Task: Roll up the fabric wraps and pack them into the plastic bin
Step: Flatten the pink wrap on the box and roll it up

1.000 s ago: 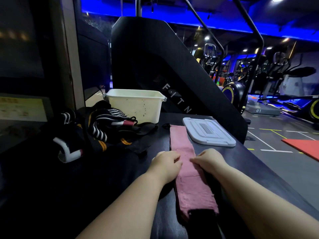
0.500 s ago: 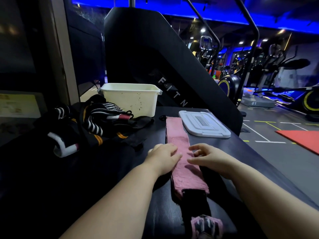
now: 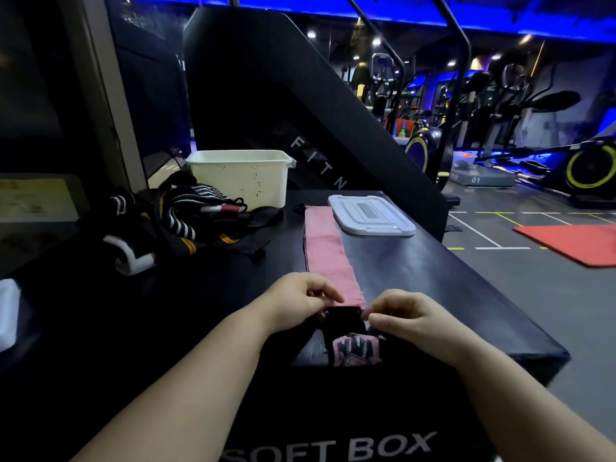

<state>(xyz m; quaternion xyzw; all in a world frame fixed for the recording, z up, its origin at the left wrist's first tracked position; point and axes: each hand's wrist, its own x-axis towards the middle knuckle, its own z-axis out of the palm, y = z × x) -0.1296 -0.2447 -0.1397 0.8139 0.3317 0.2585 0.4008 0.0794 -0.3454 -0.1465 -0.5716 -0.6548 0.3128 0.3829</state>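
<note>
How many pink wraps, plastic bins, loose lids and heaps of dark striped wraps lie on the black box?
pink wrap: 1
plastic bin: 1
loose lid: 1
heap of dark striped wraps: 1 (the wraps inside it are too tangled to count)
Total: 4

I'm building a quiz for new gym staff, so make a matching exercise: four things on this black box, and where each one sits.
1 pink wrap
2 plastic bin
3 lid
4 striped wraps

A heaped at the left
B laid out flat in the middle
C standing open at the back
D lying flat at the right

Pairs: 1-B, 2-C, 3-D, 4-A
</note>
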